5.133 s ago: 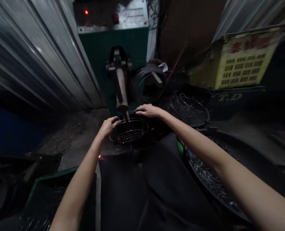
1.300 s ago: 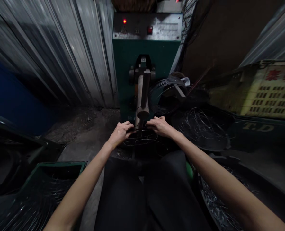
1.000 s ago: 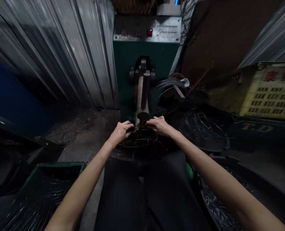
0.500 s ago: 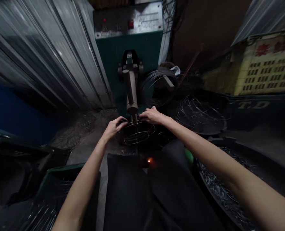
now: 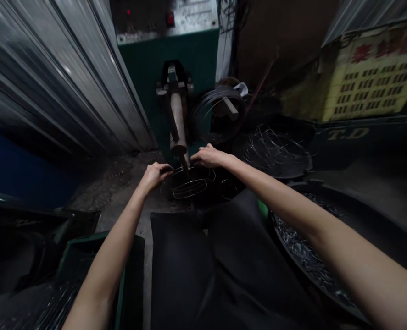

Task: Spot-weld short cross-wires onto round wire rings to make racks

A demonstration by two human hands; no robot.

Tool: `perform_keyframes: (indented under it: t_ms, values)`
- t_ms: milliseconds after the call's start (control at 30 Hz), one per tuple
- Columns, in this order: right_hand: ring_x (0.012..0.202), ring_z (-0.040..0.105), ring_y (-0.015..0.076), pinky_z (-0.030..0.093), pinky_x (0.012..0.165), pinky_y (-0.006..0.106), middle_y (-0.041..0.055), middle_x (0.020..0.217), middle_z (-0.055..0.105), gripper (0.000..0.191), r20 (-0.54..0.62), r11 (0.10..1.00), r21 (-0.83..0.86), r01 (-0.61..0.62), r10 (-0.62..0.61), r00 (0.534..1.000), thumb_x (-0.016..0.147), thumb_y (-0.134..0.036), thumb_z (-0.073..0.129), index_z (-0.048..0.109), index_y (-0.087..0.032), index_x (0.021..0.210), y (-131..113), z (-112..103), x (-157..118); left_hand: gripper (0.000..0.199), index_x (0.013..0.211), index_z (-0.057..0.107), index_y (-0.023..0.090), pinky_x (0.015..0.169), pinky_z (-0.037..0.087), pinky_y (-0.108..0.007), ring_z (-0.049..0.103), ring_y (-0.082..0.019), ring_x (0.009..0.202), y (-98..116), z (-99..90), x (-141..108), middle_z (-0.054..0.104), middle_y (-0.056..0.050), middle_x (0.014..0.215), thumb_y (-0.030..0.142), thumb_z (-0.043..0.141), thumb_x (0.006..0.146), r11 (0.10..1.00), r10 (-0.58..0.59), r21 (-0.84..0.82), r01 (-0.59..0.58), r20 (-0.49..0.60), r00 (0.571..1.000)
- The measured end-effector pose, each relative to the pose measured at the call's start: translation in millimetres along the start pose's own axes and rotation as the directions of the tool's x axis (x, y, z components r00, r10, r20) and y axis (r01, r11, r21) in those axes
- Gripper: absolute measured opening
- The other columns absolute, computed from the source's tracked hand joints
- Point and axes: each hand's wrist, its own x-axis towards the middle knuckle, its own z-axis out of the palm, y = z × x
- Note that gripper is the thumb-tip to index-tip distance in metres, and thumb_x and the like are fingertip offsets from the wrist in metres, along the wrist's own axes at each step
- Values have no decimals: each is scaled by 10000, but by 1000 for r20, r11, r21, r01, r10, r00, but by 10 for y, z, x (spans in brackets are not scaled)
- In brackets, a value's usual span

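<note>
The green machine [image 5: 134,59] stands ahead of you. On your right you have the black tub [image 5: 371,217] and, beyond it, the yellow crate [image 5: 368,73]. The machine's arm [image 5: 177,114] slants down toward you, with a wire coil [image 5: 220,94] just beside it. The wire frame [image 5: 190,187] is below the arm's tip. Your left hand [image 5: 153,176] pinches its rim; your right hand's [image 5: 208,156] fingers curl by the far rim, too dark to tell whether they grip.
</note>
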Motion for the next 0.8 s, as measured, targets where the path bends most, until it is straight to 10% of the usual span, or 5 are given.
perform_keyframes:
  t_ms: [233,333,433,533,800]
  values:
    - [846,499,196,249,788,339,47,830,658,230,-79,974,179,139,-127,989,886,-266,422,634,-228,966,-194,238,-529,182,898,676,230,850,413,-351,556,-201,924,359,-76,-620,677,-40,944,343,566,807,999,-38,-36,32,-172,984]
    - [798,516,182,287,786,327,51,804,634,243,-143,957,284,54,-13,990,883,-307,431,629,-203,978,-278,319,-809,267,1016,601,202,823,453,-317,580,-169,930,490,268,-1246,645,-58,991,381,476,862,879,-417,-415,234,-435,798]
    - [756,535,165,333,744,294,47,821,626,255,-103,909,416,-2,50,993,870,-321,441,628,-191,984,-364,366,-1040,320,1012,558,159,665,494,-271,619,-147,771,612,915,-1785,649,-73,910,410,537,815,489,-689,-788,375,-85,720]
    - [740,551,155,356,708,274,46,845,634,258,-80,861,508,-26,78,994,861,-323,445,630,-182,972,-530,402,-1231,536,1218,425,204,801,497,-311,598,-190,1003,805,1527,-1963,559,-127,1191,355,635,748,248,-680,-884,397,133,721]
    - [736,584,147,404,657,246,10,802,658,229,26,596,796,-106,142,989,857,-316,451,620,-170,904,-980,557,-1458,844,1381,116,286,1015,370,-433,366,-252,1288,1200,1872,-1737,302,-142,1416,315,663,738,572,-572,-759,310,-98,814]
